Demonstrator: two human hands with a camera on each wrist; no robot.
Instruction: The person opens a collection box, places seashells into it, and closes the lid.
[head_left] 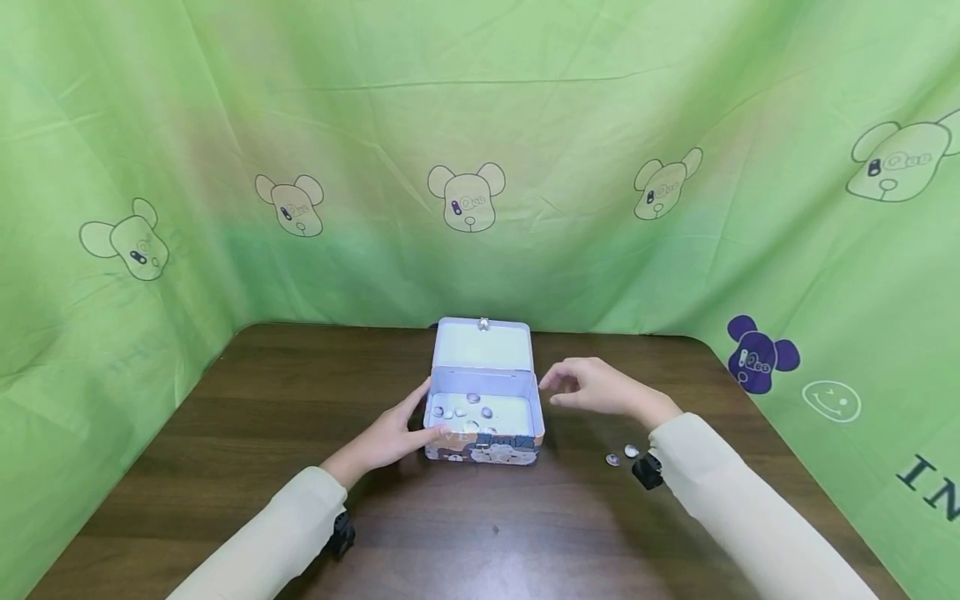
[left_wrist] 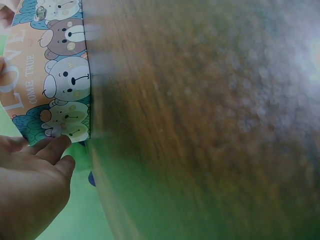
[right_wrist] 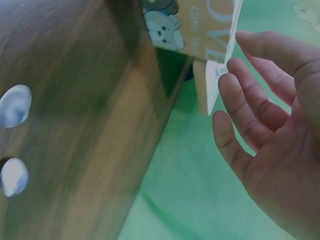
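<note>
Left hand at lower left, bent fingers touching bottom end of printed box, upper left. Box face orange, sideways lettering "LOVE COME TRUE", row of cartoon bears along one edge, one brown, rest pale. One more fingertip cut off by left edge, owner unclear. Brown wood-grain table fills most of view, blurry, greenish reflection low down, glare at far right. Green cloth beyond table edge, small dark blue patch there.
</note>
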